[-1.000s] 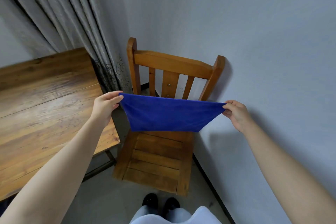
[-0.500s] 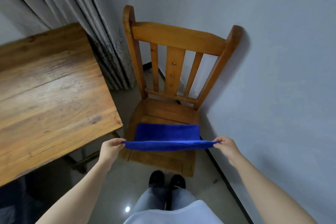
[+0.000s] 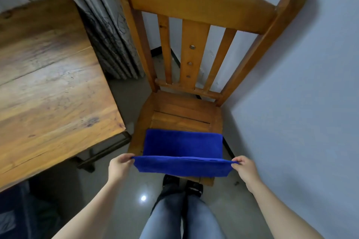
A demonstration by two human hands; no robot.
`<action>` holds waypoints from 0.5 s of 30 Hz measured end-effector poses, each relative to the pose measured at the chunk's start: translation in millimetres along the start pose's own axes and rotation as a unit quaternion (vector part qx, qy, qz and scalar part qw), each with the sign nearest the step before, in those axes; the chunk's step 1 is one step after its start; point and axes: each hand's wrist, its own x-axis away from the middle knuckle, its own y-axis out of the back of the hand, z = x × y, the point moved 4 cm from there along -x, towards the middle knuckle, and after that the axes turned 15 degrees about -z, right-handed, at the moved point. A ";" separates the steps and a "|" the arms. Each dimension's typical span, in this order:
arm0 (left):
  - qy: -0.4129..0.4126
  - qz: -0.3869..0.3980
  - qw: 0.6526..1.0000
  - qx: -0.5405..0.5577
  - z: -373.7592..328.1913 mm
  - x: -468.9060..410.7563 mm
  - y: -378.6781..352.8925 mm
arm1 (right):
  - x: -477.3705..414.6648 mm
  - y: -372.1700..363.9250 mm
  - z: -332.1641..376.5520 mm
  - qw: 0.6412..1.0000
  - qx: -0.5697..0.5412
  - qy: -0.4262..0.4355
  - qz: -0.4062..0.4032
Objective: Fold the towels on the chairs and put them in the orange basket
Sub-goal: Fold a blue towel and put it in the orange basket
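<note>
A blue towel [image 3: 182, 147] lies with its far part flat on the front of the wooden chair seat [image 3: 180, 114], while its near edge is stretched taut over the seat's front. My left hand [image 3: 119, 167] pinches the towel's near left corner. My right hand [image 3: 243, 168] pinches the near right corner. Both hands hover just in front of the chair, about level with the seat. No orange basket is in view.
A wooden table [image 3: 48, 87] stands at the left, its corner close to the chair. Grey curtains [image 3: 101, 25] hang behind it. A pale wall [image 3: 301, 103] runs along the chair's right side. My legs and dark shoes [image 3: 182, 184] stand before the chair.
Both hands have lowered the towel from in front of the chair back down to the seat, where its far part now lies flat. The view has tilted down and closer to the chair.
</note>
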 end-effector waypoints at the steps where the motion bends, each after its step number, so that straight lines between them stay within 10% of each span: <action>1: 0.008 -0.004 1.000 0.007 -1.5 -3.0 -4.4 | -4.5 -4.5 0.2 1.000 -0.002 -0.001 -0.003; 15: 0.063 -0.072 0.992 0.081 -10.4 -80.9 -106.6 | -79.6 -70.9 -7.2 0.993 -0.101 -0.058 -0.036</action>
